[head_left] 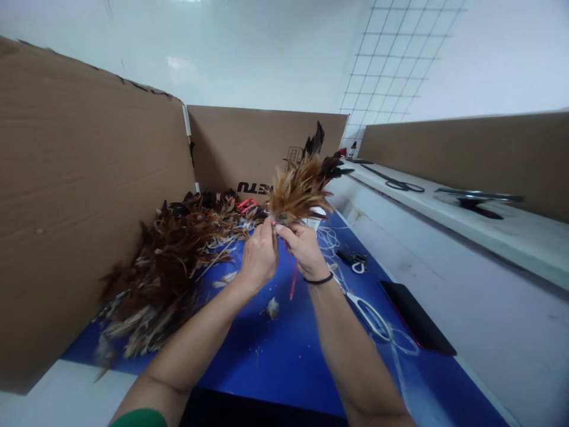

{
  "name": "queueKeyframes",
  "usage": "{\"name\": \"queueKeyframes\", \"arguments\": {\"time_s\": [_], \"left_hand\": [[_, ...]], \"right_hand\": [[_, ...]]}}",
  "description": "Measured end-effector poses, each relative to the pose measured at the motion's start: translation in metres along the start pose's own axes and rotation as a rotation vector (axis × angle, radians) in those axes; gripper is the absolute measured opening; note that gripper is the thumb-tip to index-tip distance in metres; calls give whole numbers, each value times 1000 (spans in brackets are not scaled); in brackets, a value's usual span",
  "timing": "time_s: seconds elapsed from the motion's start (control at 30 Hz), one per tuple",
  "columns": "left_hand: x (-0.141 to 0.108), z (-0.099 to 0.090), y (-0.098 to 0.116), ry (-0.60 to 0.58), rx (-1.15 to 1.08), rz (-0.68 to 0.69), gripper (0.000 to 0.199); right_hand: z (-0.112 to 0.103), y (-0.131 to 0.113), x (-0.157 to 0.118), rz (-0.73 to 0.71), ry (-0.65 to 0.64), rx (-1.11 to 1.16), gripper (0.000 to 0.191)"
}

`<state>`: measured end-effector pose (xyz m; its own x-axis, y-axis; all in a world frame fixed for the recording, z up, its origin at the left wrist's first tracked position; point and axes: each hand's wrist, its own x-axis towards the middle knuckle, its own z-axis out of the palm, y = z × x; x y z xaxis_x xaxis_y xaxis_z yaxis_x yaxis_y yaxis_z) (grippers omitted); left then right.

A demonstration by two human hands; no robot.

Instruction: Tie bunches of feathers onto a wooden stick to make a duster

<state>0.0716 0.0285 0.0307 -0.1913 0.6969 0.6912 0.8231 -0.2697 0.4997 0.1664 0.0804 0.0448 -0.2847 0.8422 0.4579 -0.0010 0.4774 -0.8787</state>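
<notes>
A bunch of golden-brown feathers with dark tips point(300, 187) stands upright over the middle of the table, tips pointing up and right. My left hand point(261, 254) is closed at the bunch's base, fingers pinched together. From the other side my right hand point(303, 249) grips the same base, its thumb pressed near the left fingertips. A thin red strip point(293, 281) hangs down between the hands; its upper end is hidden by the fingers. A large heap of brown, black and pale feathers point(173, 255) lies to the left.
Cardboard panels point(93, 178) wall the blue tabletop point(267, 362) at left and back. At right lie white-handled scissors point(368, 314), a black phone-like slab point(418, 317), a small black-handled tool point(351, 259) and clear string point(329, 238). A white ledge point(480, 219) holds dark scissors point(402, 185).
</notes>
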Motion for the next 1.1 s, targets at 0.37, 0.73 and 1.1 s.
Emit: {"name": "queueKeyframes", "arguments": {"time_s": [0.37,0.73,1.1], "left_hand": [[8,-5,8,-208,-865,-317,21],[5,5,-2,-67,-603,-198,19],[7,1,-1,-38,-601,-219,19]], "right_hand": [[-12,-8,1,55,-102,226,34],[-26,-3,6,-100,-129,-91,38],[-35,-7,5,-182,-118,-400,21]]}}
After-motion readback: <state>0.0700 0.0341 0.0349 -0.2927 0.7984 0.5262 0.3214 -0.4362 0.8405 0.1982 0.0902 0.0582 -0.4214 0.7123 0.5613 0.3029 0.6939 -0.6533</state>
